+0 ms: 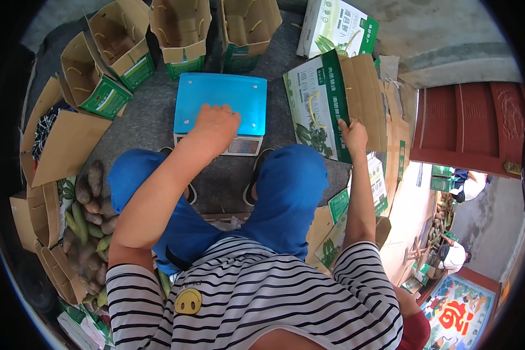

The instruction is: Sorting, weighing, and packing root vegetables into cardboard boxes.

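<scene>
Left hand point(216, 123) rests loosely closed on the blue scale point(220, 105) at frame centre; right hand point(352, 135) grips the green-and-white carton point(316, 108) beside it.

Hiding part of the blue scale point(220, 100) top and part of its front display panel point(244, 146) under the left hand point(214, 125). Wrapping the right hand point(353, 135) over the lower edge of the green-and-white carton point(315, 108), fingertips tucked out of sight behind it. Covering both feet almost wholly with the blue-trousered knees point(289, 186). Cutting off the pile of vegetables point(87, 227) behind the left arm and the cardboard. Losing the distant figures point(452, 254) at right to smallness.
</scene>
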Tool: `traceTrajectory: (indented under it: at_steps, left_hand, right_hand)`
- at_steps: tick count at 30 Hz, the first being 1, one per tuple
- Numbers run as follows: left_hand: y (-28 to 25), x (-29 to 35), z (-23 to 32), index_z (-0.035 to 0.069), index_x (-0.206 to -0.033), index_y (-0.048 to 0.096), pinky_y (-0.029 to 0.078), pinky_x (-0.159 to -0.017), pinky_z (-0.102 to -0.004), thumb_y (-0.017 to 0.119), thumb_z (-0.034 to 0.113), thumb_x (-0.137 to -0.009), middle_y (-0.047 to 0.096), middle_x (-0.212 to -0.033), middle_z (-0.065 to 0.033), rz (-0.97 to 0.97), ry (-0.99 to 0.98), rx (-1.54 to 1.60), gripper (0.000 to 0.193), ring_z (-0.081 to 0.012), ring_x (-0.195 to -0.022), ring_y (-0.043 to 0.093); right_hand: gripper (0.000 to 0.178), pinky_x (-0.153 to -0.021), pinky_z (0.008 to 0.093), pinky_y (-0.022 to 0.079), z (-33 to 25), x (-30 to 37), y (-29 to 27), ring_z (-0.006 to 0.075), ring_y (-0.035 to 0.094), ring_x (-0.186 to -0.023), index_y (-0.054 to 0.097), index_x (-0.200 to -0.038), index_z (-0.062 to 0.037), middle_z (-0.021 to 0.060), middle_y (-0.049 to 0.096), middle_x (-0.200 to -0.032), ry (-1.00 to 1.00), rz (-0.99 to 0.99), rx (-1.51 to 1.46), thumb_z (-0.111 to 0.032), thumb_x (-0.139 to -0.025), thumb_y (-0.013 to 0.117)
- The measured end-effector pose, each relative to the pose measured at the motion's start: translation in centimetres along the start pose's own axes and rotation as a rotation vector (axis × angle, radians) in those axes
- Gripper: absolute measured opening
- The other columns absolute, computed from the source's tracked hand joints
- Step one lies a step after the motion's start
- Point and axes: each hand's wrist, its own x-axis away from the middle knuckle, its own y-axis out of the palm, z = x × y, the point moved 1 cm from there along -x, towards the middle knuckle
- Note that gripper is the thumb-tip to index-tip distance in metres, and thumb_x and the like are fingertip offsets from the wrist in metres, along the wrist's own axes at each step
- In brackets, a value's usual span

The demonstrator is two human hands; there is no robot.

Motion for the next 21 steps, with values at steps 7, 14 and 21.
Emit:
traceTrajectory:
  at_steps: [7,14,21]
  left_hand:
    - [0.8,0.6,-0.4,0.004,-0.096,0.059,0.043,-0.079,-0.0459,0.068,0.02,-0.077,0.059,-0.092,-0.0132,0.091,0.008,0.095,0.026,-0.031,-0.091,0.058]
    - [1.8,-0.3,1.6,0.007,-0.091,0.063,0.045,-0.073,-0.0426,0.065,0.009,-0.071,0.062,-0.092,-0.0128,-0.003,0.03,-0.005,0.021,-0.0288,-0.088,0.061]
    - [3.0,-1.2,2.7,0.005,-0.099,0.064,0.047,-0.071,-0.0423,0.063,0.011,-0.073,0.062,-0.101,-0.0143,0.031,0.027,0.083,0.027,-0.0295,-0.094,0.06]
  right_hand:
    - [0.038,-0.064,0.041,0.046,0.0,1.4,-6.6,0.0375,0.061,-0.07,0.064,-0.088,-0.0002,0.0215,0.063,-0.074,-0.02,0.083,-0.13,-0.037,-0.081,0.065]
    - [0.023,-0.06,0.0332,0.044,-4.4,5.1,-16.2,0.0226,0.057,-0.06,0.062,-0.089,0.0038,0.0183,0.061,-0.072,-0.2,-0.127,-0.221,-0.018,-0.083,0.066]
    - [0.015,-0.061,0.0341,0.044,-14.4,6.4,-15.0,0.0284,0.058,-0.068,0.064,-0.088,-0.0018,0.0119,0.059,-0.074,-0.658,-0.059,-0.051,-0.014,-0.079,0.065]
